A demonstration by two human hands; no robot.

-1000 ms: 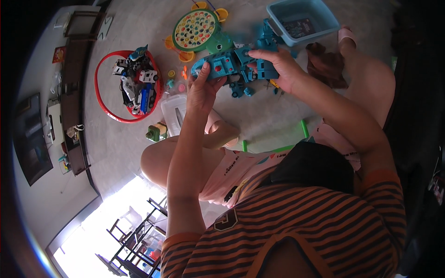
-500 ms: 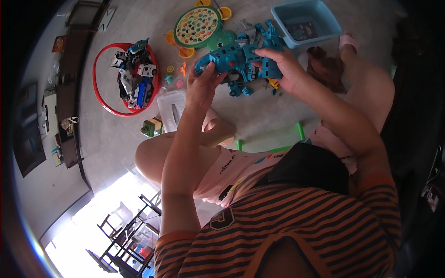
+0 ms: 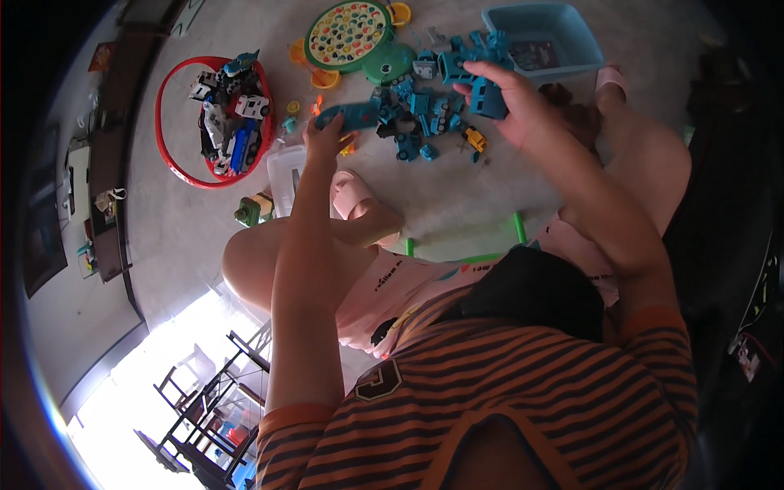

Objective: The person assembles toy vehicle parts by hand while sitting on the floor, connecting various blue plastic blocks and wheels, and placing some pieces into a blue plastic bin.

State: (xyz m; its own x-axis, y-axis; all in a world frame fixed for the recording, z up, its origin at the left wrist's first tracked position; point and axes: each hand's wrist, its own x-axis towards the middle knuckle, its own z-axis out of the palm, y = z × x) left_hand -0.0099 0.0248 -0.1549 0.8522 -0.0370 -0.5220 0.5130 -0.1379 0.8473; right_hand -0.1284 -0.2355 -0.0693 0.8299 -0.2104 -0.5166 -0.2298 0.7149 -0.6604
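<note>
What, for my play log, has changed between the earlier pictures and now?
The left hand has drawn its blue piece left, and the right hand has moved its blue block slightly forward, so a gap now parts them. Neither hand let go. The game board and bin stayed put.

Grey floor (image 3: pixel 457 196). Left: red basket (image 3: pixel 268 122); clear plastic box (image 3: pixel 283 173) sits nearer, green toy (image 3: pixel 248 212) just beside. Centre: teal toy pieces (image 3: pixel 443 116) lie loose, yellow toy vehicle (image 3: pixel 474 139) at their edge. Farther: green game board (image 3: pixel 347 37), light-blue bin (image 3: pixel 574 37).
</note>
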